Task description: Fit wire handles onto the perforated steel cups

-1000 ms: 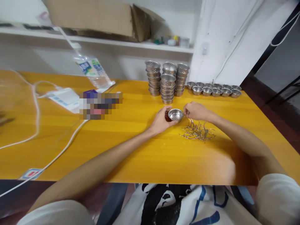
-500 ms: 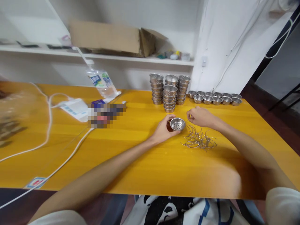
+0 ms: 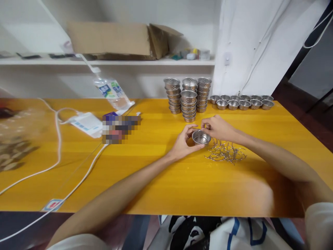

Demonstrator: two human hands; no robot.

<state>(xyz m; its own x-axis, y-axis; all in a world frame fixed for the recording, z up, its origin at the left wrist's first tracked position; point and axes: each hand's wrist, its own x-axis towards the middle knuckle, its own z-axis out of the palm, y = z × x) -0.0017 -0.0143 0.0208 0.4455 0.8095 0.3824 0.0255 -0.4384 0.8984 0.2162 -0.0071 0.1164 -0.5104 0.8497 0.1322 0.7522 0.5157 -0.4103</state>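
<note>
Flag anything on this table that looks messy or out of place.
The wire hooks lie in a tangled heap beside the small strainer in the left hand; a plastic bottle leans askew.

— What is worn up the arm from the left hand (image 3: 183,144)?
— A cream short sleeve (image 3: 78,243), forearm bare. A matching sleeve (image 3: 320,225) sits behind the right hand (image 3: 217,127).
— And nearer the body?
— A white shirt (image 3: 179,233) with black and blue print (image 3: 235,229).

Yellow table (image 3: 161,187), white wall shelf (image 3: 109,62), white walls (image 3: 249,41)
</note>
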